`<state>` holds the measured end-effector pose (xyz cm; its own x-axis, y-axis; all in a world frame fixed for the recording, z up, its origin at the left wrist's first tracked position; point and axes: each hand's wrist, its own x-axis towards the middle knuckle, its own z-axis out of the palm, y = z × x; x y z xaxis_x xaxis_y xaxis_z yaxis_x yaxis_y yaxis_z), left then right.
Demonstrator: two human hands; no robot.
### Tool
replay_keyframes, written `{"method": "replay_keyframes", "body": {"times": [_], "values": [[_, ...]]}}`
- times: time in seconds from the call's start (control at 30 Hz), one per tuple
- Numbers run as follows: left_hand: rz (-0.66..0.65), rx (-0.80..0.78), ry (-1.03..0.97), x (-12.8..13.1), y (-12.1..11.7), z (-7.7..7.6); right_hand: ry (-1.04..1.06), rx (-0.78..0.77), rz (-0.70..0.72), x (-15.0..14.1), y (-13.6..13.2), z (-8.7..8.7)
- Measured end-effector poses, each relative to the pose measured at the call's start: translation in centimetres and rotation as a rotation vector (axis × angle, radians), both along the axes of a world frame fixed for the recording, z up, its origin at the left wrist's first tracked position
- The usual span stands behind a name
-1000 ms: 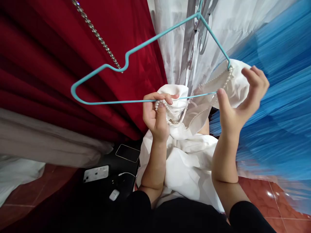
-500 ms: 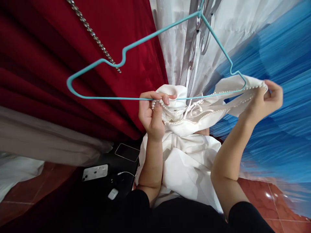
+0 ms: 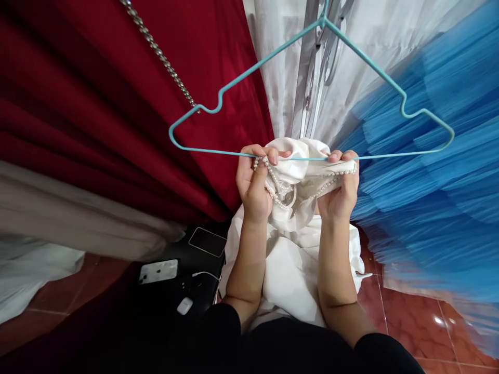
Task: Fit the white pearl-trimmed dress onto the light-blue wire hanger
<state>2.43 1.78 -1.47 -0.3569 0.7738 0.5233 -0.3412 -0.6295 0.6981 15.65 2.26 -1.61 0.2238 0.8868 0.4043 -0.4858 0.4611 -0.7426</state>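
Left hand, right hand — both curled closed — grip one white garment (pearl-edged); one turquoise hanger alongside.

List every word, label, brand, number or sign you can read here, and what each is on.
No words or numbers can be read.
Pale phone: a small dark mark, perhaps a logo, too small to make out.
Turquoise hanger and white garment: no lettering shows.

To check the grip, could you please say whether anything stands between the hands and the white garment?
Nothing visible keeps them apart: left hand and right hand both hold the white garment. The turquoise hanger's lower bar does cross it, partly hidden by the fingers.
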Motion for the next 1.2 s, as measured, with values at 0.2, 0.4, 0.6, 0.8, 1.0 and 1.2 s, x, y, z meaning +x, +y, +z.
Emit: {"method": "replay_keyframes", "body": {"times": [0.2, 0.4, 0.6, 0.8, 1.0, 1.2], "values": [[0.336, -0.085, 0.147, -3.3, 0.7, -2.6, -0.096, -0.015, -0.082, 0.5, 0.8, -0.2], [0.652, -0.169, 0.171, -9.8, 1.9, -3.8, -0.107, 0.036, -0.088, 2.0, 2.0, 0.2], [0.755, 0.014, 0.229, -13.1, 2.5, 1.1, -0.097, 0.012, -0.090, 1.9, 1.5, 0.4], [0.599, 0.160, 0.432, -10.6, 2.4, 6.6, -0.014, 0.077, -0.003, 1.8, 1.7, 0.3], [0.583, 0.229, 0.492, -5.6, 1.8, 7.7, -0.002, 0.051, 0.003, 2.0, 2.1, 0.1], [0.166, 0.003, 0.488, -1.4, -1.5, 3.9, -0.022, 0.043, -0.017, 1.9, 2.0, 0.1]]}}
